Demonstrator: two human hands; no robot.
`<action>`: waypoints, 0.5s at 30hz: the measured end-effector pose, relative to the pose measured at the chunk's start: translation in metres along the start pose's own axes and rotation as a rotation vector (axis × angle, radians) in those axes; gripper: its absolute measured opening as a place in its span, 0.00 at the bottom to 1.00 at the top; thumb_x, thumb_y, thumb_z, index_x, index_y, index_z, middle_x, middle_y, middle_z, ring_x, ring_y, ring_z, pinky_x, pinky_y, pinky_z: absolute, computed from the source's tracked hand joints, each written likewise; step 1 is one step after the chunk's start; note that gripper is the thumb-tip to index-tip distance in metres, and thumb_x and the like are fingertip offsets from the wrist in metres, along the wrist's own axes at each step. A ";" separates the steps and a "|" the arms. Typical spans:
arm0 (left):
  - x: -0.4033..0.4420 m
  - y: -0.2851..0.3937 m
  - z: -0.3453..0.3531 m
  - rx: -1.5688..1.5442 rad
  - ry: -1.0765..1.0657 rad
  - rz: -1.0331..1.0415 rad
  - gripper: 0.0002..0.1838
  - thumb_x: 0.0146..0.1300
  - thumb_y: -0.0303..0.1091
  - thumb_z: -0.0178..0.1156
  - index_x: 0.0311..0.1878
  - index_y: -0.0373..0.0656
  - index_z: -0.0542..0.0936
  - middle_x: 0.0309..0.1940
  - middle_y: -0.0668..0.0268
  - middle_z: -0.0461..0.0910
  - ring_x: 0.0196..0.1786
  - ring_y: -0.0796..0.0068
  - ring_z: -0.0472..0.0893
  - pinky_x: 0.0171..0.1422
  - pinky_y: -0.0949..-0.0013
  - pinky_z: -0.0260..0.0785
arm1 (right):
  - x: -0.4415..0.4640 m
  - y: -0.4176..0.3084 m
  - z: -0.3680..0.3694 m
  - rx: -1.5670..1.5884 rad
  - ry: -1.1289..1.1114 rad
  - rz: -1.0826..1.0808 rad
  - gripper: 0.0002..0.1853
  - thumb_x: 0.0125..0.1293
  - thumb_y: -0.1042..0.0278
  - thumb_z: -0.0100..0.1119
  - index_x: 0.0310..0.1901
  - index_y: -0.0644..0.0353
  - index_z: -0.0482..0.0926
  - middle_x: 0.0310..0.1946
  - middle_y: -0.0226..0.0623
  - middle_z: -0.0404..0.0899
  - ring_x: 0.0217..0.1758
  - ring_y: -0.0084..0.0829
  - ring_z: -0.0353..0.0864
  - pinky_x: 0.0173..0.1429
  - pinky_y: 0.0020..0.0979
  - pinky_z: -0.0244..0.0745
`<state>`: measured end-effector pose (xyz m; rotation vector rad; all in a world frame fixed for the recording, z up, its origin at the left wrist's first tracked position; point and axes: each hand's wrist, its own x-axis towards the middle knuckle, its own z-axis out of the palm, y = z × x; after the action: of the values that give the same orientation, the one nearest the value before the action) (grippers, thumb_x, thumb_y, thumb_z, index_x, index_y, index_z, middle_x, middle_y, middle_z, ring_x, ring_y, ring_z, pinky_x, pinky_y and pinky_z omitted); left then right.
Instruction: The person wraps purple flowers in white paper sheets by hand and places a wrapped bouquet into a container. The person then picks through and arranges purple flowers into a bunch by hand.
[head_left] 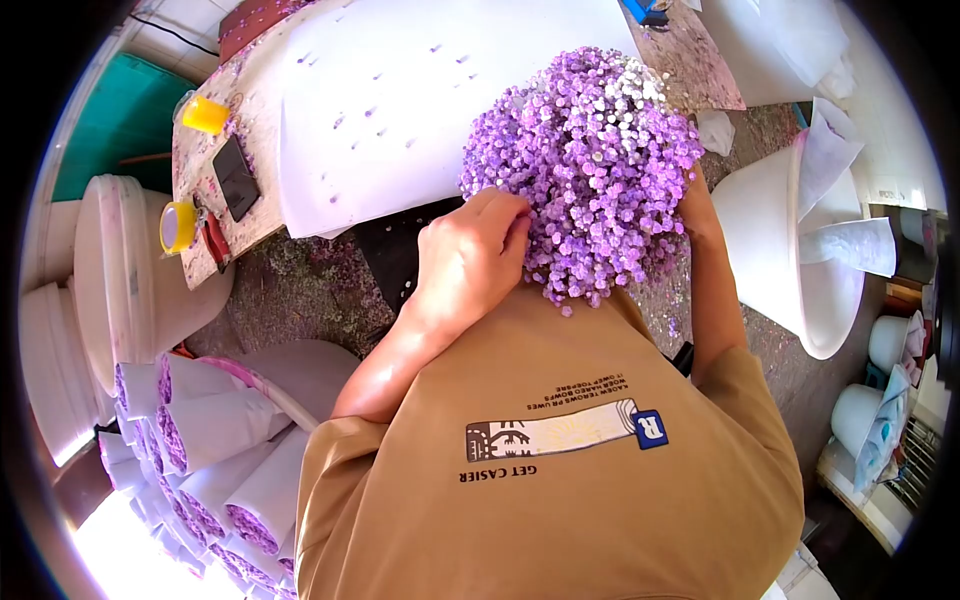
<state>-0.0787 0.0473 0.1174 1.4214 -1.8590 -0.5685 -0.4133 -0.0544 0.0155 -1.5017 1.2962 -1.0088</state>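
Observation:
A full bunch of purple baby's breath (590, 180), with some white blooms near its top right, is held up in front of my chest. My left hand (478, 235) is at its left edge, fingers curled and pinched against the outer blossoms. What exactly lies between those fingertips is hard to make out. From the right, my right hand (694, 196) reaches behind the bunch and supports it; the blossoms hide most of its fingers. The stems are out of sight below the flower heads.
A white paper sheet (380, 130) with scattered petals covers much of the table. A phone (236, 178), yellow tape rolls (205, 115) and red-handled pliers (214, 240) lie at its left. Paper-wrapped flower bundles (230, 430) stand lower left; a white bucket (770, 240) stands right.

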 end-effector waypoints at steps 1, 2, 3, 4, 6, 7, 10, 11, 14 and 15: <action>-0.001 -0.001 0.001 0.001 0.003 0.002 0.07 0.59 0.25 0.67 0.42 0.41 0.83 0.37 0.58 0.85 0.35 0.49 0.84 0.37 0.57 0.78 | -0.001 -0.001 0.000 0.000 0.000 -0.004 0.28 0.65 0.79 0.55 0.68 0.66 0.70 0.66 0.45 0.75 0.72 0.41 0.70 0.79 0.38 0.57; -0.002 -0.002 0.001 -0.041 0.015 0.014 0.06 0.61 0.26 0.66 0.42 0.41 0.83 0.36 0.59 0.85 0.33 0.54 0.85 0.35 0.60 0.77 | -0.001 -0.001 -0.001 -0.022 0.008 0.016 0.27 0.65 0.79 0.55 0.68 0.66 0.70 0.66 0.46 0.75 0.72 0.41 0.70 0.78 0.38 0.57; -0.003 -0.001 0.001 -0.083 0.027 0.026 0.05 0.63 0.26 0.65 0.42 0.40 0.83 0.34 0.60 0.85 0.30 0.59 0.85 0.34 0.63 0.76 | -0.001 0.000 -0.002 -0.043 0.015 0.036 0.27 0.66 0.78 0.55 0.68 0.67 0.71 0.66 0.46 0.75 0.71 0.42 0.71 0.78 0.38 0.58; -0.006 -0.001 -0.002 -0.081 0.029 0.026 0.05 0.63 0.26 0.65 0.42 0.40 0.83 0.34 0.60 0.85 0.30 0.59 0.85 0.34 0.63 0.76 | 0.000 0.002 -0.002 -0.065 0.011 -0.022 0.27 0.66 0.78 0.53 0.68 0.67 0.71 0.66 0.47 0.75 0.71 0.42 0.71 0.78 0.38 0.58; -0.010 -0.001 -0.014 -0.516 -0.035 -0.196 0.03 0.67 0.26 0.63 0.42 0.39 0.81 0.30 0.68 0.81 0.27 0.75 0.79 0.31 0.71 0.71 | -0.001 -0.002 -0.001 -0.073 0.015 -0.036 0.27 0.65 0.79 0.52 0.68 0.67 0.71 0.66 0.48 0.75 0.72 0.43 0.71 0.78 0.38 0.57; -0.012 -0.012 -0.011 -0.689 0.000 -0.269 0.04 0.71 0.27 0.61 0.45 0.37 0.80 0.27 0.73 0.74 0.26 0.84 0.70 0.29 0.78 0.62 | -0.002 -0.003 0.000 -0.082 0.021 -0.046 0.27 0.65 0.79 0.50 0.68 0.67 0.71 0.66 0.48 0.75 0.72 0.43 0.71 0.79 0.38 0.57; 0.004 -0.030 -0.025 -1.107 0.003 -0.494 0.14 0.75 0.40 0.54 0.45 0.37 0.80 0.24 0.77 0.67 0.24 0.89 0.57 0.26 0.79 0.46 | 0.003 0.009 -0.003 -0.130 -0.040 -0.111 0.28 0.65 0.78 0.49 0.68 0.67 0.71 0.67 0.47 0.74 0.73 0.41 0.69 0.79 0.38 0.56; 0.010 -0.033 -0.023 -1.107 0.012 -0.494 0.14 0.75 0.40 0.54 0.45 0.37 0.80 0.24 0.77 0.67 0.24 0.89 0.57 0.26 0.79 0.46 | 0.006 0.014 -0.004 -0.149 -0.072 -0.165 0.27 0.66 0.76 0.49 0.68 0.67 0.71 0.68 0.47 0.74 0.73 0.41 0.69 0.79 0.38 0.56; 0.030 -0.044 -0.013 -0.623 -0.082 -0.369 0.12 0.71 0.35 0.63 0.46 0.34 0.83 0.29 0.73 0.78 0.28 0.88 0.69 0.31 0.80 0.59 | 0.009 0.024 -0.007 -0.164 -0.070 -0.168 0.28 0.70 0.66 0.52 0.69 0.67 0.70 0.68 0.46 0.73 0.73 0.41 0.69 0.79 0.39 0.56; 0.030 -0.048 -0.010 -0.496 -0.165 -0.389 0.11 0.69 0.32 0.66 0.45 0.32 0.83 0.32 0.72 0.81 0.32 0.88 0.73 0.35 0.79 0.64 | 0.009 0.025 -0.007 -0.139 -0.075 -0.178 0.29 0.71 0.63 0.53 0.70 0.68 0.69 0.68 0.47 0.73 0.73 0.41 0.69 0.79 0.39 0.56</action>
<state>-0.0446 0.0059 0.0982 1.4198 -1.4157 -1.2742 -0.4261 -0.0659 -0.0066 -1.7701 1.2162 -0.9804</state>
